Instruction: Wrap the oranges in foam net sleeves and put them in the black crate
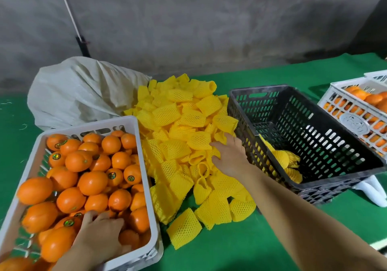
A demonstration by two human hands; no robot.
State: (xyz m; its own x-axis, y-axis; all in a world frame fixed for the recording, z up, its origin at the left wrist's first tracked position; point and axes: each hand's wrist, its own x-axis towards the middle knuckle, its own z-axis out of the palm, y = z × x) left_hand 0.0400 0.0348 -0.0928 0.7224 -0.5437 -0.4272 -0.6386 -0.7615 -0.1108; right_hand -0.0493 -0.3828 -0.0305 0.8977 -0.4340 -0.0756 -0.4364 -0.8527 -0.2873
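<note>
Orange fruit fills the white crate (134, 122) at eight o'clock, where our left hand (100, 235) curls over one orange (127, 236); our right hand (229, 157) presses, fingers spread, onto the foam sleeves (178, 136), black crate (272, 88) at three o'clock.

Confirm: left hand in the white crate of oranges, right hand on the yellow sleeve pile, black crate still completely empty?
Not quite. The head view shows the black crate already holding a few sleeved oranges at its near corner. The rest holds: left hand in the white crate of oranges, right hand on the yellow sleeve pile.
</note>
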